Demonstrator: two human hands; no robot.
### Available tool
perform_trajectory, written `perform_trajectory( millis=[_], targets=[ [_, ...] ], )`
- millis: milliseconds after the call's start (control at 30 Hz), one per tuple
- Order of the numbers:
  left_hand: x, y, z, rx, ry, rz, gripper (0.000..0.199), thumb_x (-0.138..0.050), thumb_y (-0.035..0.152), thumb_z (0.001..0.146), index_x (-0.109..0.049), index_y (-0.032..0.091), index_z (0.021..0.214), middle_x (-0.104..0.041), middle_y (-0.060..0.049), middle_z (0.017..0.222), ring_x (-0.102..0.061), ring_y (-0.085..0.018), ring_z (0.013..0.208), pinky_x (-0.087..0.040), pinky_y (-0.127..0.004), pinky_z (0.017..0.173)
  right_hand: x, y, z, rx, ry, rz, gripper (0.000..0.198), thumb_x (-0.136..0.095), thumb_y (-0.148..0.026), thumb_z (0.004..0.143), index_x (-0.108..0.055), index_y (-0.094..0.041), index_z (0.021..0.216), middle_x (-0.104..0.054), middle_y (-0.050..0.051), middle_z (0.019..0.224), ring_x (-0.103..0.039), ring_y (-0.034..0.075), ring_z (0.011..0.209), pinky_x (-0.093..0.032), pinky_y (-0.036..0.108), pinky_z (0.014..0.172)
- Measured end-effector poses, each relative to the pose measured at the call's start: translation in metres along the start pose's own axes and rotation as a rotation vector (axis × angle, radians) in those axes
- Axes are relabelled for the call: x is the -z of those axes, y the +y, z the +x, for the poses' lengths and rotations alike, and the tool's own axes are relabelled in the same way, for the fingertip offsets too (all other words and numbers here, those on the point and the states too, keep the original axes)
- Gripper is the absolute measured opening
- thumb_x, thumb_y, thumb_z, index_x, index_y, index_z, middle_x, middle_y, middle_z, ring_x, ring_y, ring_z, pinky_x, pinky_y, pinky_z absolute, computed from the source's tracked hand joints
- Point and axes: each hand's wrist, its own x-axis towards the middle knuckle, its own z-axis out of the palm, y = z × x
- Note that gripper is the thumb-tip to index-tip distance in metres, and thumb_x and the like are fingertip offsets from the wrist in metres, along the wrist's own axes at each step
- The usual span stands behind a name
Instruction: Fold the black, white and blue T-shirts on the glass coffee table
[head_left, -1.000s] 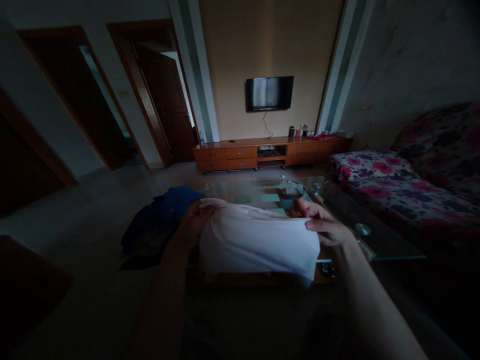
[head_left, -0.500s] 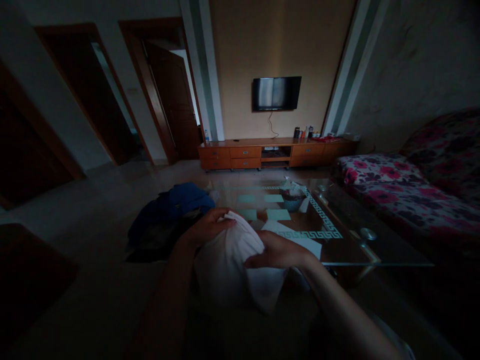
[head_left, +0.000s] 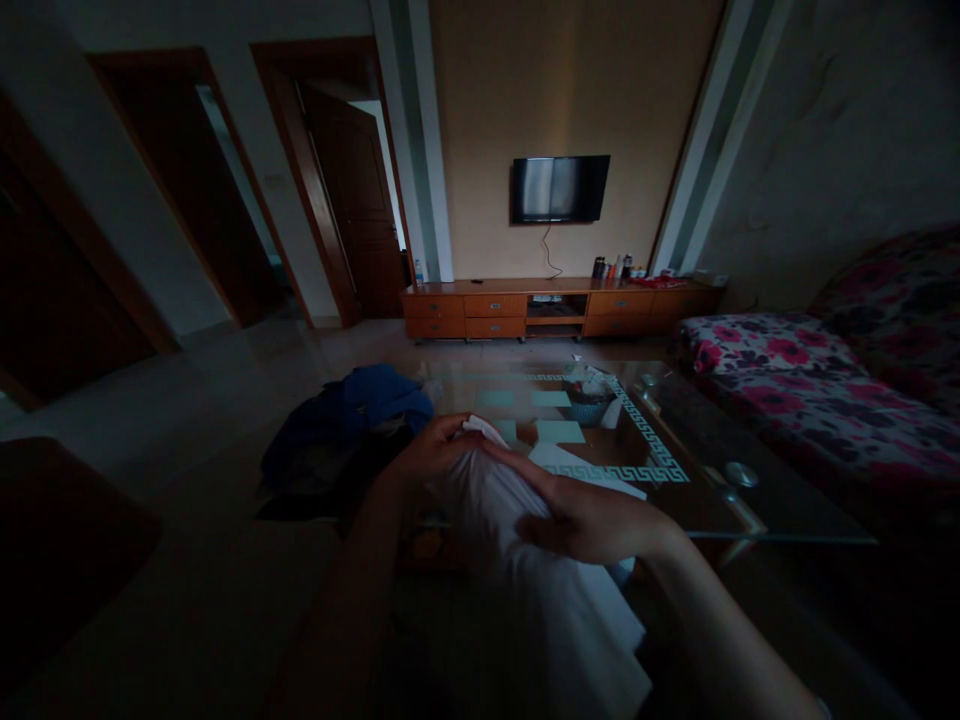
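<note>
A white cloth [head_left: 510, 560], seemingly a garment, hangs in folds between my two hands above the near side of the glass coffee table. My left hand [head_left: 429, 458] is closed on its gathered upper edge. My right hand [head_left: 592, 515] grips the cloth just to the right, thumb below and fingers stretched along the top edge toward the left hand. The lower part of the cloth trails down to the right, blurred by motion. A heap of blue and dark clothes [head_left: 367, 400] lies at the table's left end, left of my hands.
The glass coffee table [head_left: 660, 510] has a patterned border and carries white sheets [head_left: 615, 480] and a filled basket [head_left: 589, 405]. A floral sofa [head_left: 795, 380] stands to the right. Against the far wall are a wooden TV cabinet [head_left: 491, 315] and a television [head_left: 561, 190].
My right hand has moved up and left along the edge, closer to my left hand. The cloth has swung out to the lower right and hangs longer. The view has shifted slightly.
</note>
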Motion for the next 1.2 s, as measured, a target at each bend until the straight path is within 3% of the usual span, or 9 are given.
perform_trajectory(
  millis=[100,200,400,633,767,867,1033,1200],
  targets=[
    [-0.002,-0.002,0.000,0.000,0.010,0.022,0.035,-0.063,0.045,0.089,-0.074,0.016,0.105,-0.077,-0.004,0.104,-0.069,-0.023,0.098,-0.053,-0.031,0.089,0.001,-0.003,-0.001,0.024,-0.059,0.037,0.073,-0.054,-0.014,0.090,-0.034,-0.035,0.157,-0.046,0.001,0.156,-0.057,0.019,0.129,-0.047,0.034,0.108],
    [-0.004,-0.003,0.001,-0.018,0.014,0.035,0.034,-0.062,0.044,0.089,-0.074,0.017,0.105,-0.076,-0.005,0.107,-0.068,-0.023,0.100,-0.052,-0.030,0.089,-0.001,-0.001,-0.005,0.001,-0.047,0.020,0.074,-0.058,-0.013,0.084,-0.042,-0.029,0.154,-0.046,0.004,0.156,-0.049,0.022,0.138,-0.041,0.038,0.115],
    [-0.006,-0.019,0.007,-0.002,-0.008,0.001,0.037,-0.061,0.045,0.090,-0.074,0.013,0.103,-0.075,-0.007,0.100,-0.067,-0.023,0.095,-0.052,-0.031,0.085,0.006,0.013,0.003,-0.077,-0.164,-0.035,0.103,-0.064,-0.010,0.070,-0.021,-0.022,0.162,-0.031,0.009,0.164,-0.039,0.027,0.145,-0.037,0.042,0.119],
    [0.005,-0.054,0.009,0.037,0.235,0.232,0.041,-0.047,0.045,0.098,-0.068,0.019,0.122,-0.071,-0.008,0.122,-0.065,-0.023,0.110,-0.049,-0.035,0.098,0.055,0.003,0.020,-0.163,-0.191,-0.113,0.107,-0.061,-0.008,0.063,-0.020,-0.019,0.162,-0.031,0.012,0.164,-0.039,0.032,0.146,-0.037,0.044,0.118],
    [0.007,-0.059,0.001,0.046,0.196,0.368,0.037,-0.049,0.037,0.097,-0.069,0.019,0.121,-0.071,-0.009,0.123,-0.065,-0.022,0.112,-0.048,-0.034,0.101,0.088,-0.007,0.021,-0.255,-0.119,-0.188,0.104,-0.060,-0.012,0.066,-0.021,-0.018,0.162,-0.030,0.009,0.164,-0.033,0.032,0.149,-0.033,0.044,0.122],
    [0.004,-0.050,-0.005,0.036,0.135,0.427,0.037,-0.046,0.031,0.097,-0.068,0.016,0.122,-0.071,-0.010,0.124,-0.064,-0.022,0.114,-0.047,-0.033,0.101,0.110,-0.005,0.022,-0.304,-0.044,-0.243,0.104,-0.057,-0.011,0.063,-0.024,-0.019,0.162,-0.033,0.008,0.163,-0.036,0.033,0.147,-0.035,0.047,0.121],
    [0.003,-0.045,-0.010,0.082,-0.022,0.471,0.034,-0.045,0.028,0.097,-0.069,0.018,0.118,-0.073,-0.007,0.119,-0.066,-0.020,0.107,-0.049,-0.029,0.094,0.139,0.009,0.020,-0.440,0.033,-0.253,0.103,-0.053,-0.011,0.059,-0.031,-0.019,0.160,-0.046,0.008,0.156,-0.050,0.034,0.137,-0.046,0.048,0.113],
    [0.001,-0.055,-0.010,0.153,-0.139,0.541,0.031,-0.045,0.025,0.096,-0.070,0.021,0.113,-0.074,-0.007,0.117,-0.067,-0.021,0.104,-0.049,-0.028,0.088,0.164,0.035,0.016,-0.559,0.039,-0.212,0.101,-0.051,-0.013,0.058,-0.035,-0.014,0.157,-0.047,0.011,0.155,-0.047,0.033,0.139,-0.042,0.046,0.114]
  ],
)
